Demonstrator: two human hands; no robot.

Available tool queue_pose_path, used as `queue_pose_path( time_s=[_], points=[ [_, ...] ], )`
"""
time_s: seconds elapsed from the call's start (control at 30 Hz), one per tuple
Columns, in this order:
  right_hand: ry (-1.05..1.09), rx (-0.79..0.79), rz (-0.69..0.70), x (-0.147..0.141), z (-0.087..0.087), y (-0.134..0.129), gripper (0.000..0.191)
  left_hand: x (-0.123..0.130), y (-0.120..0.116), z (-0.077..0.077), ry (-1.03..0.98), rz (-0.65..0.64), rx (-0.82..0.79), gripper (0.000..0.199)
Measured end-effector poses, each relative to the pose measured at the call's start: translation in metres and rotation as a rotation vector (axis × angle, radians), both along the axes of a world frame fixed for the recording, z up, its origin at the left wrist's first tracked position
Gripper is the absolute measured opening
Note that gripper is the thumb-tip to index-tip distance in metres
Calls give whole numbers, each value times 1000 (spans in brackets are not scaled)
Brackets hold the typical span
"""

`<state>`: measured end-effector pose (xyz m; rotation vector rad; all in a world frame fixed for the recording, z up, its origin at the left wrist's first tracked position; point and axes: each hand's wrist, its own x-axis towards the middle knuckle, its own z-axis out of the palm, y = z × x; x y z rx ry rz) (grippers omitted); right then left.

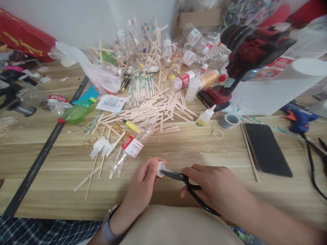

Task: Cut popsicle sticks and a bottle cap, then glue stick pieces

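Observation:
Between the fingers of my left hand (146, 178) is a small white bottle cap (160, 169), its hollow side turned to the right. My right hand (213, 187) grips black-handled scissors (182, 177) around the pivot and handles. The blades point left, and their tips reach into the cap's opening. Just beyond my left hand lies a clear plastic bottle (133, 146) with a red and white label, on its side over some wooden sticks. A yellow-handled cutter (131, 126) rests behind that bottle.
Wooden craft sticks (150, 110) are heaped mid-table, with several plastic bottles behind. A red cordless drill (245, 58) stands at the right. Also there are a phone (267, 148), a glue bottle (205, 115), a tape roll (230, 120) and a blue glue gun (300, 117). A green bottle (79, 111) lies left.

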<state>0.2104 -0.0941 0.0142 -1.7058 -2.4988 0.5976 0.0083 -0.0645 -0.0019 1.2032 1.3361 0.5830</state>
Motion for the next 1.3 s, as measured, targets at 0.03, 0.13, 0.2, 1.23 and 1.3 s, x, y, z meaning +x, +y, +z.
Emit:
queue_pose_path(
  time_s=[0.03,0.13,0.2,1.23,1.3],
  points=[
    [-4,-32,-17,-1,-1,-1,21,0,0,2,31,-11,20,41],
    [12,-120,-69,-3,0,-1,24,-1,-2,5,83,-29,78,39],
    [61,-173,-100,-4,2,-1,24,-2,-4,4,72,-18,100,37],
    [-99,364,130,8,17,6,19,-5,-9,-12,-200,51,38,42],
    [-110,380,147,8,17,8,18,-5,-8,-14,-190,37,35,43]
  ],
)
